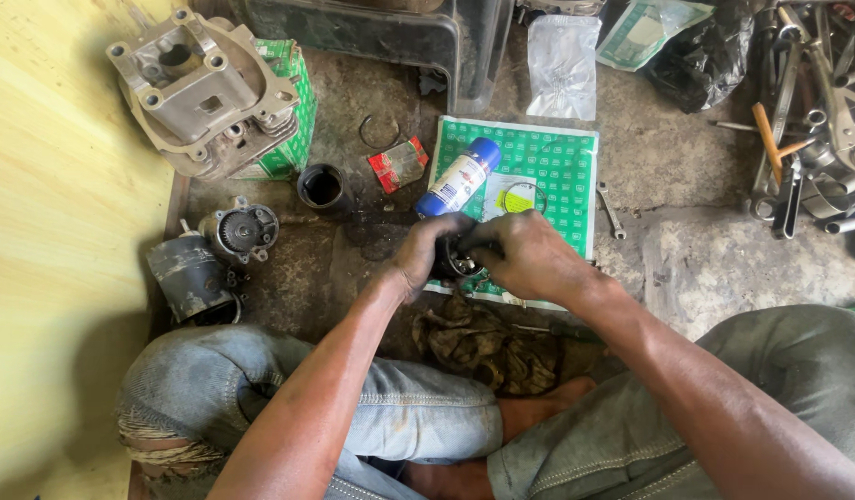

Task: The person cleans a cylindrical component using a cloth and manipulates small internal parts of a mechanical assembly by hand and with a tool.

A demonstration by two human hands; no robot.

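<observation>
Your left hand (427, 255) and right hand (529, 255) both close around a small round metal part (461, 264), held over the green printed sheet (561, 157), just below the spray can (460, 178).

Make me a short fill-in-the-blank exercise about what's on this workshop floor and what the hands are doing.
1. Both hands, the left hand and the right hand, grip one small round metal part over a green and ____ printed plastic bag.
2. The spray can lying on that bag has a ____ cap.
3. The grey engine cylinder head rests on a ____ box.
4. A dirty rag lies just in front of the person's ____.

Missing words: white; blue; green; bare foot
</observation>
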